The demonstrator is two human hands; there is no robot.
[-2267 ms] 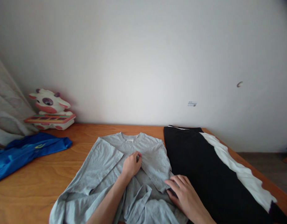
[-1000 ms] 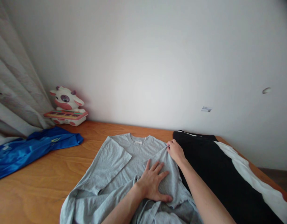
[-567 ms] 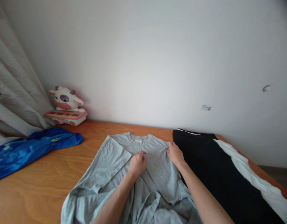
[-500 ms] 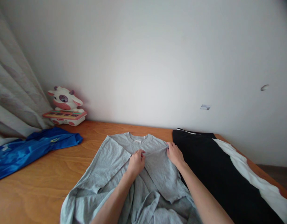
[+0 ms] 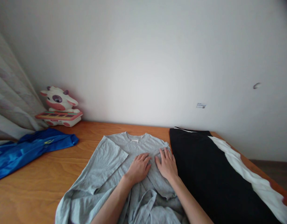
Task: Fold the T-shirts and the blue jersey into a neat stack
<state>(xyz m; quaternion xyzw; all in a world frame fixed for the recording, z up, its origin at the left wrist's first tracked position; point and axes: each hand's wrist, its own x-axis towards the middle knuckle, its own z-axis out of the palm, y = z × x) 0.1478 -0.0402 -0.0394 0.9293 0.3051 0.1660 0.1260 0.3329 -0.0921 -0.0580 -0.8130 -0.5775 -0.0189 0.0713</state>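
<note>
A grey T-shirt (image 5: pixel 110 161) lies on the wooden table with its collar towards the wall and its sleeves turned inward over the body. Its lower part is bunched up near me. My left hand (image 5: pixel 140 167) rests on the middle of the shirt, fingers stretched out, palm down. Beside it, on the folded right-hand sleeve, my right hand (image 5: pixel 167 163) lies flat with its fingers spread. Neither hand grips the cloth. Along the shirt's right side is a black garment (image 5: pixel 204 174) with a white stripe.
A blue shiny garment (image 5: pixel 38 146) lies at the left of the wooden table (image 5: pixel 24 193). Behind it, a cow-shaped toy keyboard (image 5: pixel 60 109) stands by the curtain (image 5: pixel 12 90). A white wall (image 5: pixel 138 68) borders the table's far edge.
Both hands have let go of the sleeve cloth and opened flat on the shirt. My right hand has moved left and nearer to me. The view has shifted slightly to the right.
</note>
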